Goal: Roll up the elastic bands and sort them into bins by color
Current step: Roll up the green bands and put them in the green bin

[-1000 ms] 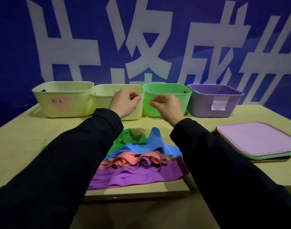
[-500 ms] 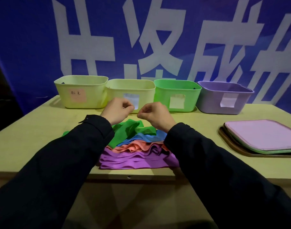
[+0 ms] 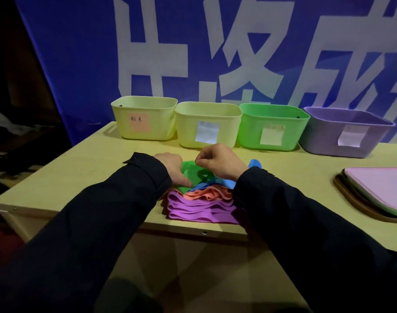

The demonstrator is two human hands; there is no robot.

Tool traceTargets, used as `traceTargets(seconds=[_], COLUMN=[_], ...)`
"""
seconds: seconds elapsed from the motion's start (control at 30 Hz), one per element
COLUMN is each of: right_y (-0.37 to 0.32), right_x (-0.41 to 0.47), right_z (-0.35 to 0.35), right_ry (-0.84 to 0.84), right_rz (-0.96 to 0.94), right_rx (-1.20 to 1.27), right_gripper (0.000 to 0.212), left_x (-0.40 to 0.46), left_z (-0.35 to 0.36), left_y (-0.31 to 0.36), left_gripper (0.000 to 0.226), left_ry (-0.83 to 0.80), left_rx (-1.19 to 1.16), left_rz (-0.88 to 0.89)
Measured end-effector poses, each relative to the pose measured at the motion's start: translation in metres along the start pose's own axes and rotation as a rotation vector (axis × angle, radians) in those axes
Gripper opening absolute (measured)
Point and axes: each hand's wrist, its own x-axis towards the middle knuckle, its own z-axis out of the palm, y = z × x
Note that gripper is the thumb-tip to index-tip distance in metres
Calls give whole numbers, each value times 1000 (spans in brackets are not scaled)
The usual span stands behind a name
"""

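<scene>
- Left hand (image 3: 170, 168) is down on the green band (image 3: 194, 175), fingers curled, thumb pressing the near edge; looks like it's gripping the band, though the fingertips are hidden.
- Right hand (image 3: 220, 163) has its fingers curled and pinches the green band's top edge just right of the left hand.
- Green band is crumpled, sitting on top of the pile near the front of the table (image 3: 80, 177), between the two hands.
- Under it: a blue band (image 3: 254, 164) poking out to the right past the right wrist, then an orange band (image 3: 212, 193) all wavy, then purple bands (image 3: 197, 210) in rippled layers closest to the table edge.
- Four bins in a row at the back: yellow bin (image 3: 145, 118) with a pink label, a second yellow bin (image 3: 207, 125), green bin (image 3: 272, 127), purple bin (image 3: 344, 132), each touching or just beside the next.
- Stacked trays (image 3: 378, 190) on the right, pink one on top.
- Versus a second ago: the hands were up in front of the bins and apart from the pile, now they've dropped onto the green band. The view has also swung, so the bins sit further right in frame.
</scene>
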Motion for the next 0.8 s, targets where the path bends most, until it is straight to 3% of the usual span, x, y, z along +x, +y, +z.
traceTargets(seconds=[0.13,0.27,0.33,0.47,0.6,0.63,0.8], right_y=[4,9,9,-6,-6,-3,7], right_x=[-3,-5,-6,-19,-29,-28,-29], right_z=[-1,-10,-19,-42,-53,-54,-65], right_ry=[-2,25,90,174,160,173,367], right_rz=[21,35,8,-146,-244,-251,-246], right_rx=[-10,2,139,457,201,155,193], right_gripper=[11,8,8,37,52,53,17], left_x=[3,5,7,-1,-9,-9,-10], left_z=[1,-11,-16,-30,-42,-43,-42], left_y=[-5,-7,-7,4,26,29,40], left_gripper=[23,15,19,31,9,12,36], left_ry=[29,162,216,298,265,230,59], left_rx=[-144,-246,-501,-1204,-1512,-1554,-1628], left_rz=[49,86,105,172,279,299,363])
